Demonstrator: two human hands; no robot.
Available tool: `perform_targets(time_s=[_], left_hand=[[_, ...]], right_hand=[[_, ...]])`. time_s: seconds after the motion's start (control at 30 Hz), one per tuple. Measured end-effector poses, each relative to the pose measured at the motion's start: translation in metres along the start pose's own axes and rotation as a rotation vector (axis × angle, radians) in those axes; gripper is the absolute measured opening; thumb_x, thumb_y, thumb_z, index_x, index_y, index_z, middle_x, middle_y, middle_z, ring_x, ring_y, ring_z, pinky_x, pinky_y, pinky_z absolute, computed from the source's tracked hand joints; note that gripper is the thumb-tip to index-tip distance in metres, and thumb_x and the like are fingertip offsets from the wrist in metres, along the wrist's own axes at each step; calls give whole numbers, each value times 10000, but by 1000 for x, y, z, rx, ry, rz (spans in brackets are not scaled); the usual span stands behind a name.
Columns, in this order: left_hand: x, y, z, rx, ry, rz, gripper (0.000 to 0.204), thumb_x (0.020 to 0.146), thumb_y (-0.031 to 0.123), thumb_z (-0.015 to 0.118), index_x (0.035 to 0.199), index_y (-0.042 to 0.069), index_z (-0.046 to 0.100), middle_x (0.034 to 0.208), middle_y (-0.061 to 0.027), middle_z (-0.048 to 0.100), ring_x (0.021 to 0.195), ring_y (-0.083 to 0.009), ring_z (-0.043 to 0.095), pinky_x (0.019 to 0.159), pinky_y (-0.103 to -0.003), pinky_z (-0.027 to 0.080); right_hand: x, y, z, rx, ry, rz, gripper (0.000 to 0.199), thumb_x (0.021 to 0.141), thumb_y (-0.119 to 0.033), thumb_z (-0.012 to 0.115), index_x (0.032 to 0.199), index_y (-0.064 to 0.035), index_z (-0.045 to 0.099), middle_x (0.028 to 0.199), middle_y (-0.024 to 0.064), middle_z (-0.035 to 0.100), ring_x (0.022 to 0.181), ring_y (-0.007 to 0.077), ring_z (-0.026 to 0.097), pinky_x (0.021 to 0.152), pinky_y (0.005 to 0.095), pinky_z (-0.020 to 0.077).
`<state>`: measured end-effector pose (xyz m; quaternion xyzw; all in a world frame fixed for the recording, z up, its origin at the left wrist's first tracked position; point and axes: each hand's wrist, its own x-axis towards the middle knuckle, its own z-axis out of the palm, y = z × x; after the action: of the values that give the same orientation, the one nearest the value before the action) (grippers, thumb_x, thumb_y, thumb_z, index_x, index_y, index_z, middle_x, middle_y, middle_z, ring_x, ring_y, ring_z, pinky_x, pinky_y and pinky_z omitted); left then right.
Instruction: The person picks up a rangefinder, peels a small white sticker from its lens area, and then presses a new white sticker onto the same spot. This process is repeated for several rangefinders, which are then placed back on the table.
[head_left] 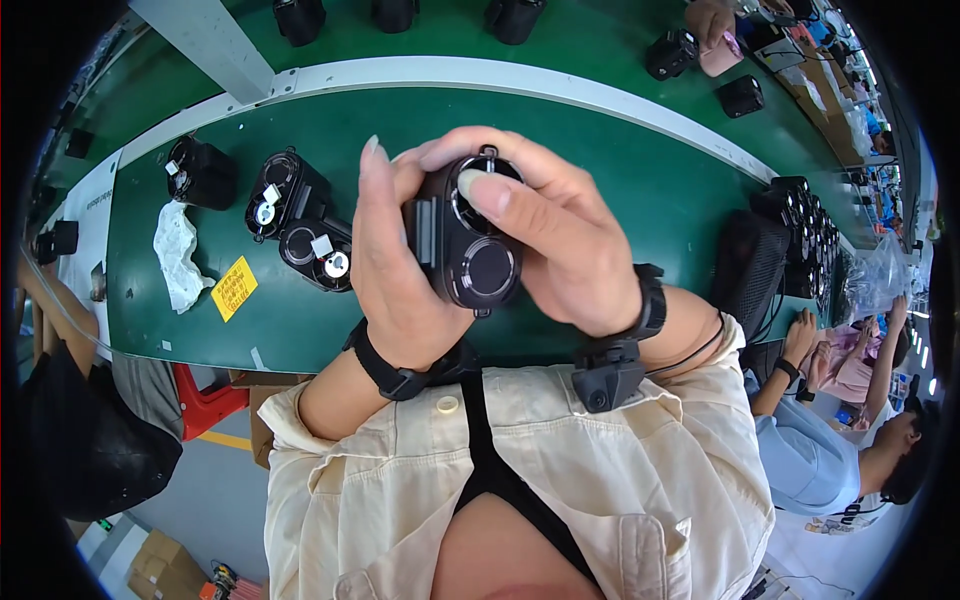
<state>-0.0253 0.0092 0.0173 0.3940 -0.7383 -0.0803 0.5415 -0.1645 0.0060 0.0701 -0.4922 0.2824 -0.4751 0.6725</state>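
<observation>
Between my hands is a black housing (482,270) with two round faces, one above the other, each edged by a shiny ring. My left hand (395,275) is closed along its left side, palm against it. My right hand (565,220) wraps over the top and right side, its thumb pressing into the upper round face. To the left on the green table lie similar black housings: one (318,255) with white round parts and small white tabs showing, and behind it another (285,180) with the same. A further black housing (205,175) stands at the far left.
A crumpled white sheet (178,260) and a yellow printed card (234,288) lie left on the green table (640,160). At right stand a black mesh-faced box (745,260) and rows of black units (805,235). A white rail (480,72) crosses behind. Other people work at both sides.
</observation>
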Motion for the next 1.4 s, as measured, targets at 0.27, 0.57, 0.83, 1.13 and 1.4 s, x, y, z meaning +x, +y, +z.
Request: perform_targets(time_s=[0.27,0.57,0.83,1.13,1.4], left_hand=[[1,2,3,-27,55,-2,934,723,101,792,1425,-102,210,1109,-241,603,971,-342,628,860,-391,491],[0,4,3,-145,24,-18,921,720,95,795,1419,-94,227,1091,-239,607,965,-305,636,836,-352,507],[-2,2,0,-235,-44,-61,1097,608,9,835,1471,-11,158,1249,-203,505,1090,-261,562,951,-361,437],[-8,1,12,-267,-130,-167,1113,640,43,843,1477,-21,112,1307,-213,458,1174,-289,511,999,-388,401],[-1,1,13,-164,-252,-138,1154,667,216,858,1464,-72,74,1378,-289,388,1239,-393,432,1037,-454,353]], right_hand=[[3,-1,1,317,1,71,375,956,-236,522,1224,26,533,1226,157,569,1131,224,550,994,345,426],[4,-4,-15,128,-146,39,299,922,-121,569,1187,16,575,1232,154,573,1140,219,548,995,354,432],[3,-15,-11,167,-109,140,298,913,-100,582,1189,12,590,1252,155,567,1124,219,564,983,342,441],[6,-5,-25,48,-48,50,246,911,-107,593,1129,-6,645,1241,129,591,1095,193,574,942,307,449],[44,-50,-150,-405,255,1,225,891,-153,609,1064,-26,677,1089,62,631,994,136,577,831,304,481]])
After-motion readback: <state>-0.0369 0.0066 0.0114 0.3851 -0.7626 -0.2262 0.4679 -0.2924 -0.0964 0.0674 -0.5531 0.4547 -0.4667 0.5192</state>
